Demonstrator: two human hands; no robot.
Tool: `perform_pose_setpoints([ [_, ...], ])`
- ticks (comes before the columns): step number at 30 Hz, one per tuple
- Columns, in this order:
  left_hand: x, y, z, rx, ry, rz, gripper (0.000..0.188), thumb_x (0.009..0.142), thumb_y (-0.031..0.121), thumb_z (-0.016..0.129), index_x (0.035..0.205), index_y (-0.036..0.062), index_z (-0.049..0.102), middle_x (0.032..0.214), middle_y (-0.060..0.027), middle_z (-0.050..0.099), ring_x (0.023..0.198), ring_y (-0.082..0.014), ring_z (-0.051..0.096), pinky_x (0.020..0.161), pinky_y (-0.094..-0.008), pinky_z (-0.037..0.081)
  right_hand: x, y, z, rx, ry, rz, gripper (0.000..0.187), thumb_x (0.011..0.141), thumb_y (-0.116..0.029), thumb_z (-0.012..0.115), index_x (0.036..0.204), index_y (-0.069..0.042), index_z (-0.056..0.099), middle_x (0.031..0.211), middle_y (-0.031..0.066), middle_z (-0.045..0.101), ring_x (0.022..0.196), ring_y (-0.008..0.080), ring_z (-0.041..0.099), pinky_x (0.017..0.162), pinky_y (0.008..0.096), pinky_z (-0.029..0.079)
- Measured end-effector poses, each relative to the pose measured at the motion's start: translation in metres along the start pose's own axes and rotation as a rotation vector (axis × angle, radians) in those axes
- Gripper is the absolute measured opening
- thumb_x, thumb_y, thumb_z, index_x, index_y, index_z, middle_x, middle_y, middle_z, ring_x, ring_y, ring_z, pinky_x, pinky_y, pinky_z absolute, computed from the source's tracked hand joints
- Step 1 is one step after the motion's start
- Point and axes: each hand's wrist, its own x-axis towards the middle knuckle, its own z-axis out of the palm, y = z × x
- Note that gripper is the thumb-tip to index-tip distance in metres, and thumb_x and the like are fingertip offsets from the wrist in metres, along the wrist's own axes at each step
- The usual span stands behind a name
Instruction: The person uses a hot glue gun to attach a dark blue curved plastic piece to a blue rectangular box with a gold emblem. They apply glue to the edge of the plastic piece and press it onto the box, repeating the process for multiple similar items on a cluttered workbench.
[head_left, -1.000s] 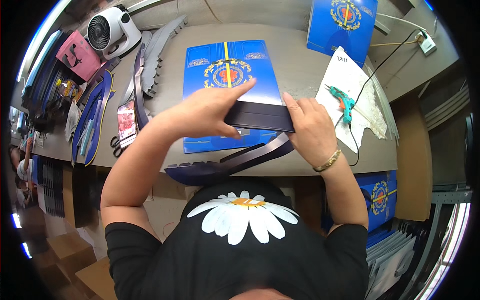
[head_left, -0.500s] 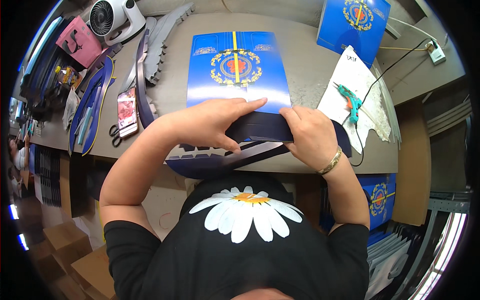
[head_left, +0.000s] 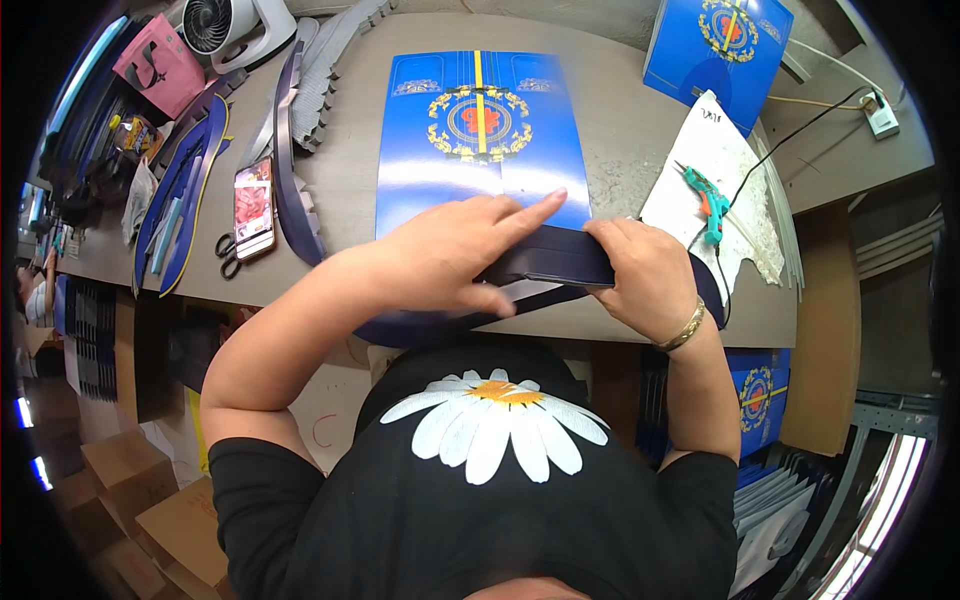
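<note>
A glossy blue printed board (head_left: 545, 120) with a gold wreath emblem and a yellow stripe lies flat in front of me. Along its near edge runs a dark navy strip (head_left: 560, 262). My left hand (head_left: 465, 245) rests over the strip's left part, index finger stretched onto the blue surface and thumb held apart below. With fingers on top and thumb hidden beneath, my right hand (head_left: 645, 270) grips the strip's right end. Under both hands a curved dark navy piece (head_left: 400, 328) lies at the table's front edge, partly covered.
At right, a green glue gun (head_left: 710, 205) lies on a white sheet (head_left: 680, 160) with its cord trailing. Another blue printed piece (head_left: 690, 50) stands behind. On the left are a phone (head_left: 254, 205), black scissors (head_left: 228, 255), curved strips (head_left: 290, 170) and a white fan (head_left: 235, 35).
Both hands and the navy strip have shifted slightly right. My left index finger points further up and right, and the left thumb has moved right. My right hand keeps its grip.
</note>
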Motion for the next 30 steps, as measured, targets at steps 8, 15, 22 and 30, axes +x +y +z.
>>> perform_pose_setpoints([
  [8, -0.008, 0.007, -0.011, 0.018, -0.129, -0.213, 0.11, 0.065, 0.006, 0.079, 0.159, 0.01, 0.021, 0.101, -0.0167, 0.052, 0.09, -0.0362, 0.058, 0.081, -0.0439, 0.05, -0.001, -0.001, -0.009, -0.035, -0.014, 0.011, 0.041, 0.069, -0.013, 0.081, 0.106, -0.006, 0.063, 0.086, 0.0106, 0.065, 0.081, 0.0308, 0.066, 0.07, 0.0399, 0.052],
  [15, -0.012, 0.006, -0.014, -0.08, -0.116, -0.224, 0.114, 0.068, 0.011, 0.082, 0.16, 0.0105, 0.015, 0.112, -0.0202, 0.054, 0.102, -0.0405, 0.057, 0.092, -0.0451, 0.047, -0.001, 0.004, -0.008, 0.033, -0.023, 0.023, 0.044, 0.067, -0.012, 0.081, 0.107, -0.006, 0.063, 0.086, 0.0107, 0.065, 0.082, 0.0309, 0.065, 0.072, 0.0402, 0.052],
  [22, -0.032, -0.01, -0.032, -0.23, -0.24, -0.227, 0.113, 0.071, 0.011, 0.08, 0.16, 0.008, 0.011, 0.119, -0.024, 0.055, 0.107, -0.0432, 0.057, 0.095, -0.0459, 0.046, -0.005, 0.005, -0.014, -0.005, -0.04, 0.04, 0.045, 0.065, -0.009, 0.081, 0.106, -0.005, 0.063, 0.085, 0.0101, 0.064, 0.082, 0.0299, 0.065, 0.072, 0.0405, 0.051],
  [30, -0.037, 0.002, -0.023, 0.096, -0.186, -0.302, 0.11, 0.071, 0.006, 0.076, 0.159, 0.0062, 0.011, 0.106, -0.0207, 0.054, 0.085, -0.0402, 0.06, 0.077, -0.0455, 0.051, 0.0, 0.005, -0.012, 0.054, -0.037, 0.036, 0.047, 0.065, -0.007, 0.082, 0.109, -0.005, 0.064, 0.091, 0.0109, 0.067, 0.084, 0.0308, 0.066, 0.074, 0.0392, 0.053],
])
